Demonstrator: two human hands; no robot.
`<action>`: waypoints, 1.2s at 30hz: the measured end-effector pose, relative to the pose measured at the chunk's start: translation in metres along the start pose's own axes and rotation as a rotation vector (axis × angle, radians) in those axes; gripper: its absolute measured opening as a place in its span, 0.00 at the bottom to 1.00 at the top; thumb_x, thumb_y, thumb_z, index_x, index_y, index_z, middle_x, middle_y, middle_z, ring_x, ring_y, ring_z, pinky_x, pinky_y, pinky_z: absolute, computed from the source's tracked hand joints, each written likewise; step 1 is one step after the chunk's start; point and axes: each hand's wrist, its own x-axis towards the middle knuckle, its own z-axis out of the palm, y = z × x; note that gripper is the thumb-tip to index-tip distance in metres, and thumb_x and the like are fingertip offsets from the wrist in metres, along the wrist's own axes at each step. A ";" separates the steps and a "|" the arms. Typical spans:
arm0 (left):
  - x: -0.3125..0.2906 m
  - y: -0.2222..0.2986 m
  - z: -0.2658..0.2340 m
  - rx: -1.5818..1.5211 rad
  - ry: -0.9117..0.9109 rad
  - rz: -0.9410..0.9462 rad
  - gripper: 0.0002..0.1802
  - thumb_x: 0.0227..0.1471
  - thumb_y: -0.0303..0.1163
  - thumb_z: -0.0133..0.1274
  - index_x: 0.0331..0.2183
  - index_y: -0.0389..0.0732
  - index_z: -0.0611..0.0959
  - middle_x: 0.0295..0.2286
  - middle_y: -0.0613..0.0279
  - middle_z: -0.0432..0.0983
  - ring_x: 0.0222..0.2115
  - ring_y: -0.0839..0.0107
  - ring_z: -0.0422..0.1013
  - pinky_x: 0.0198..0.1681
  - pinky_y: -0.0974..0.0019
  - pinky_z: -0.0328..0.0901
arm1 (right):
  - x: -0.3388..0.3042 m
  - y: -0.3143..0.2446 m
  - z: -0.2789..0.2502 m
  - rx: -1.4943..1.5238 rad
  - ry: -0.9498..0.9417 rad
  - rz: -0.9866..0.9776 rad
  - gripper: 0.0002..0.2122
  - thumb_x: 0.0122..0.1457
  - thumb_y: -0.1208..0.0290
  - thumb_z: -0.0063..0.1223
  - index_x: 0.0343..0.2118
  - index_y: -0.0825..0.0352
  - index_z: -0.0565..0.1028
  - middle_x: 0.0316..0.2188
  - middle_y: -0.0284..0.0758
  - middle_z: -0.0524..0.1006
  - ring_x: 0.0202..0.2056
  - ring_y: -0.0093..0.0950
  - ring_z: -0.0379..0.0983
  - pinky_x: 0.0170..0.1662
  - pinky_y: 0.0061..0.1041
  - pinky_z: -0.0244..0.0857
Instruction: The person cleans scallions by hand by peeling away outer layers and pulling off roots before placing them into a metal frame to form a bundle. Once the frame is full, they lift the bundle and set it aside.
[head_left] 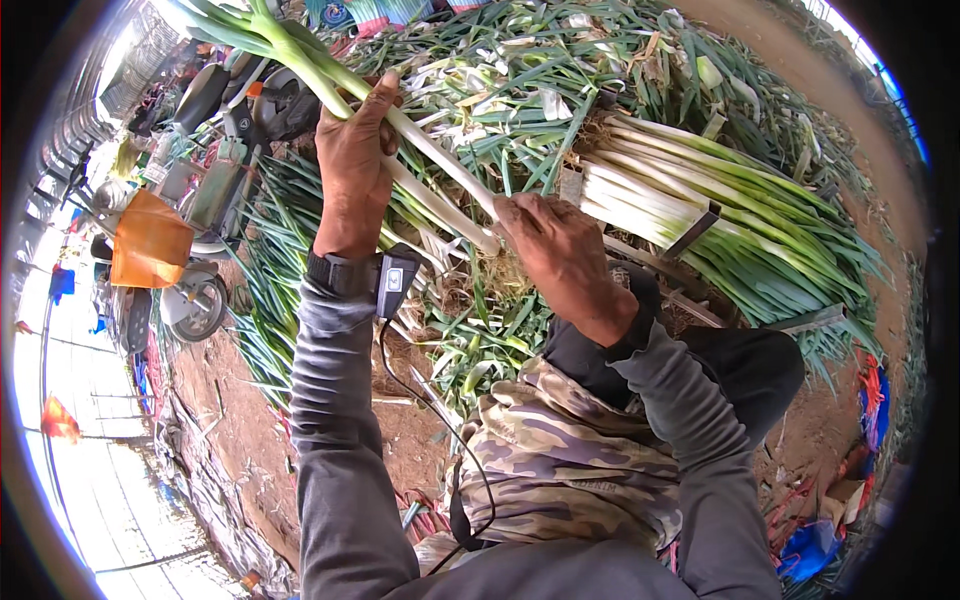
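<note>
Grips leek [440, 155] with fingers of left hand [355, 170], pinches its white end with those of right hand [560, 250]; slants lengthwise between both, leaves beyond left.

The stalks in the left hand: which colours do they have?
The stalks are white at their lower ends and green above, best seen in the head view.

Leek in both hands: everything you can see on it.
The leek is long, slender and smooth-looking: white at its lower end, paling from green toward the leaves at the picture's upper left. It looks whole along the visible shaft and slants down to the right. The left hand grips it partway along, thumb across it; the right hand holds the white end, hiding its tip, so roots can't be judged.
</note>
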 end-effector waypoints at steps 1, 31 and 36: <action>0.000 -0.002 -0.001 -0.025 0.010 -0.001 0.12 0.55 0.32 0.68 0.34 0.41 0.80 0.25 0.67 0.79 0.17 0.83 0.66 0.17 0.77 0.59 | 0.002 0.002 -0.003 -0.023 0.003 -0.043 0.16 0.57 0.77 0.58 0.48 0.73 0.72 0.37 0.41 0.76 0.33 0.35 0.78 0.37 0.34 0.75; 0.009 0.004 -0.043 -0.118 0.235 -0.046 0.10 0.62 0.34 0.60 0.42 0.40 0.80 0.30 0.66 0.77 0.26 0.74 0.70 0.29 0.66 0.68 | -0.010 0.007 0.022 1.145 -0.467 0.793 0.27 0.65 0.55 0.58 0.59 0.68 0.66 0.50 0.46 0.72 0.44 0.34 0.69 0.48 0.31 0.67; 0.039 -0.019 -0.060 -0.432 0.170 -0.202 0.13 0.67 0.39 0.53 0.45 0.40 0.75 0.35 0.59 0.77 0.31 0.64 0.73 0.36 0.60 0.72 | -0.023 -0.020 0.002 1.162 -0.652 0.853 0.18 0.72 0.54 0.48 0.37 0.67 0.78 0.24 0.32 0.79 0.18 0.22 0.71 0.26 0.22 0.70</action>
